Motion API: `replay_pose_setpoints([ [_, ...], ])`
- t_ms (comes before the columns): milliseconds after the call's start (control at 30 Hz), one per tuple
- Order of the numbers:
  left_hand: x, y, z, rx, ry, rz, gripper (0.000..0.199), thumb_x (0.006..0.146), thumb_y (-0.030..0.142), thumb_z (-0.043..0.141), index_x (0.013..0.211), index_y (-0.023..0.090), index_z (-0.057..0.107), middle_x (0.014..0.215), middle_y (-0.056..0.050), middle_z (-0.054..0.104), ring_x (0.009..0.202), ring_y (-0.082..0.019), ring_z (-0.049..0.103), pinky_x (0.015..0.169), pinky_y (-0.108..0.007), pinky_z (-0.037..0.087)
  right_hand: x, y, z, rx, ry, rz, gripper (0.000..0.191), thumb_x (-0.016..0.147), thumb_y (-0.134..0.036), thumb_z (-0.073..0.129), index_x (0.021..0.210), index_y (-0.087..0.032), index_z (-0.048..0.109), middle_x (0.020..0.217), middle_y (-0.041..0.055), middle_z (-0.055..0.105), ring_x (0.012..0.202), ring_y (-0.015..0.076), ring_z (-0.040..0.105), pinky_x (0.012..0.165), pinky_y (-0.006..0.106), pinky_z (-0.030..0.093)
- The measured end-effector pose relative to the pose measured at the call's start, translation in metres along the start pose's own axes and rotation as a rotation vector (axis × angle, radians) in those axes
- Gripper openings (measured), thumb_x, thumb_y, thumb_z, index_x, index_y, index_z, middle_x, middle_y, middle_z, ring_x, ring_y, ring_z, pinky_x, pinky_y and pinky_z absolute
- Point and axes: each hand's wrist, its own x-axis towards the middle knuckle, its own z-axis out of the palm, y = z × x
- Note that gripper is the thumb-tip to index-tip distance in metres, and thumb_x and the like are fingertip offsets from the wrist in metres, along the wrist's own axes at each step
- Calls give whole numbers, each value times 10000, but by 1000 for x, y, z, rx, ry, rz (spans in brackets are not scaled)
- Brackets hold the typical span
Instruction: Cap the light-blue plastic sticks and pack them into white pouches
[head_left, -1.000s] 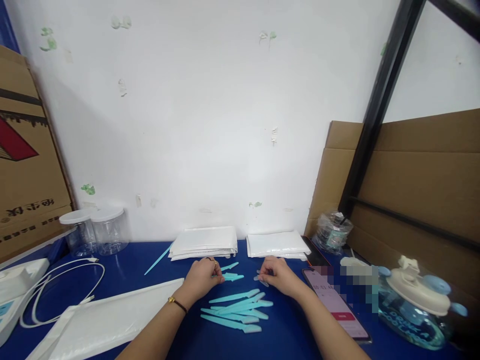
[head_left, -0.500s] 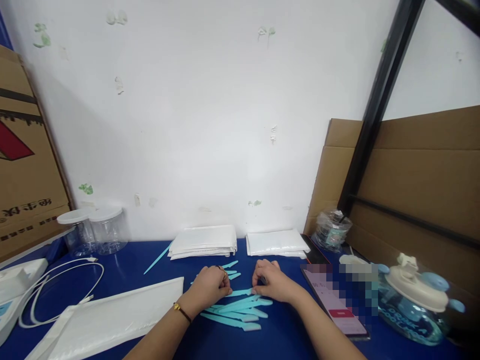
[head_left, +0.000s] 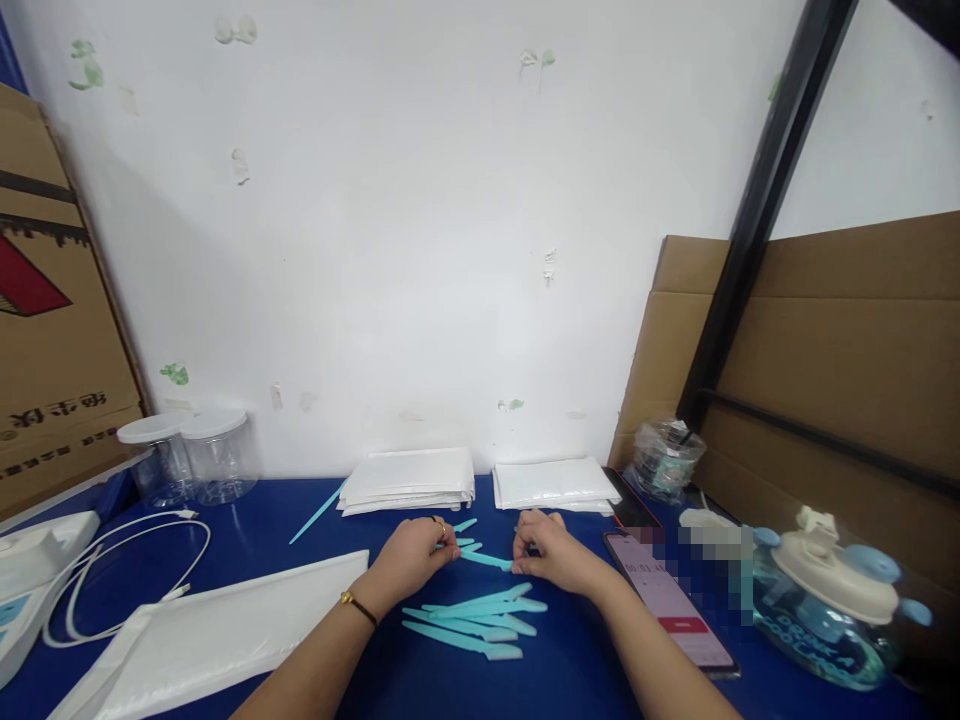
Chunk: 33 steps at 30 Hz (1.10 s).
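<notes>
Between my hands is a light-blue eyebrow razor, lying nearly level just above or on the table. My right hand pinches its right end between thumb and fingers. At its other end are the closed fingertips of my left hand, which wears a ring and a wrist band. More razors show behind my left hand, partly covered by it. Closer to me, a loose fanned pile of several light-blue razors rests on the blue table.
White padded mailers are stacked at the back left and back right; one long mailer lies front left. A single razor lies apart. Around are lidded jars, a white cable, a phone and a water bottle.
Both hands have moved slightly away from me, carrying the razor off the near pile. The razor now slants down to the right, and the near pile is more fully uncovered.
</notes>
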Motion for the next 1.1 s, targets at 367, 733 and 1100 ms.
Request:
replay_pose_setpoints([
  [367,-5,-16,-6,59,69,-160,175,737,341,610,886,252,635,903,10,644,891,-181,566,725,-242,355,-12,6,-11,59,58,60,152,704,-325,724,806,-231,662,905,-8,582,908,190,527,874,338,291],
  [733,-10,26,5,-22,-99,-9,199,781,431,566,816,257,657,892,7,670,898,-195,561,788,-273,360,-7,-16,2,8,-88,-34,69,761,-264,677,758,-210,634,889,-12,563,903,176,513,850,323,293],
  [1100,-4,-10,-5,69,11,-148,174,747,364,596,869,263,667,903,8,662,899,-190,565,725,-248,359,-12,7,-13,17,103,106,68,729,-257,692,759,-213,650,891,9,590,899,192,537,870,343,316],
])
